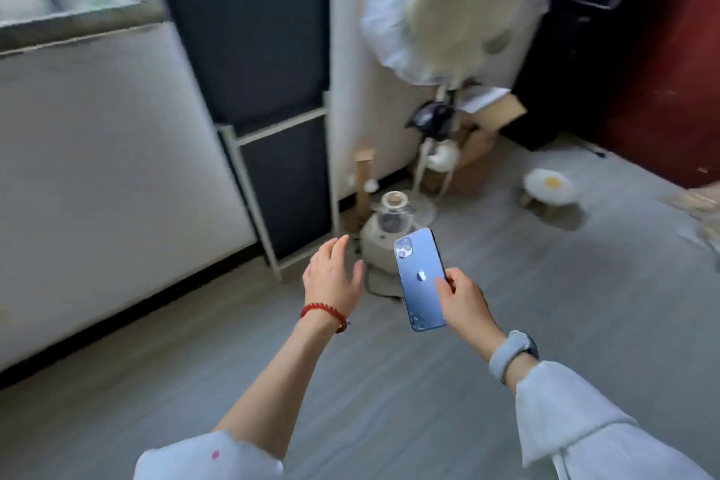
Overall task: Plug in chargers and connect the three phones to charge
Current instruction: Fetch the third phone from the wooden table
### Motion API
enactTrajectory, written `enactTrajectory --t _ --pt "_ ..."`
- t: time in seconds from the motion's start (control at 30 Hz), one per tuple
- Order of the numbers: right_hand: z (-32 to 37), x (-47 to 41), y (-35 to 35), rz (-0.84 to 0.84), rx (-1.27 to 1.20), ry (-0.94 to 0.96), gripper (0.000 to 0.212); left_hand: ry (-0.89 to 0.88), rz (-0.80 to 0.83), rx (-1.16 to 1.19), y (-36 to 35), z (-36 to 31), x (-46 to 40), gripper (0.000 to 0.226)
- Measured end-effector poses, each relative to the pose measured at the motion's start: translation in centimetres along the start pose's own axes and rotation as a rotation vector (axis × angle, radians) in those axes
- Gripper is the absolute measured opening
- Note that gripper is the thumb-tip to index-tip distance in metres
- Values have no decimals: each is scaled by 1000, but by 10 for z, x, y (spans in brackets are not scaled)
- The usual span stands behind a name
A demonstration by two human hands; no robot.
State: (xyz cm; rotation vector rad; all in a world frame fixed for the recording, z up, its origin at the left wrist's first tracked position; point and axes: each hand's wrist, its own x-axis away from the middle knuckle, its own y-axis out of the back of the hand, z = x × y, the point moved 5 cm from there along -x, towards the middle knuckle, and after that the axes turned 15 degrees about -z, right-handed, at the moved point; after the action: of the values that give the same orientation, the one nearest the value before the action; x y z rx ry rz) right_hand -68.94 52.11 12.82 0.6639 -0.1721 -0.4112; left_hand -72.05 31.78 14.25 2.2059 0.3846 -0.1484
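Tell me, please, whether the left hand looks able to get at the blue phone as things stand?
Probably yes: the left hand is open and holds nothing, beside the blue phone, which the right hand grips, with only air between.

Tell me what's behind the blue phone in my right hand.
Behind the blue phone, held by the right hand, a cream appliance with a glass lid stands on the floor. The phone covers its right side.
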Motion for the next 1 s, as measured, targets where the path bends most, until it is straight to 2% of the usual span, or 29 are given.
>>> enactTrajectory --t 0.1,0.3,0.6,0.7,0.8,1.0 --pt "-46 -54 66 -150 -27 -111 33 -150 129 27 -73 -84 -25 50" --pt "-130 -148 159 -370 -18 -299 19 -380 313 59 -205 -220 -70 50" --pt "-217 -320 290 -632 26 -473 25 -685 525 107 -401 -424 -151 50" --pt "-245 -347 335 -727 -2 -556 30 -746 623 120 -456 -491 -151 49" --pt "-285 -367 379 -816 -14 -641 26 -826 721 167 -512 -560 -137 49" --pt "-389 -429 475 -931 -5 -744 29 -955 823 260 -631 -700 -104 48"
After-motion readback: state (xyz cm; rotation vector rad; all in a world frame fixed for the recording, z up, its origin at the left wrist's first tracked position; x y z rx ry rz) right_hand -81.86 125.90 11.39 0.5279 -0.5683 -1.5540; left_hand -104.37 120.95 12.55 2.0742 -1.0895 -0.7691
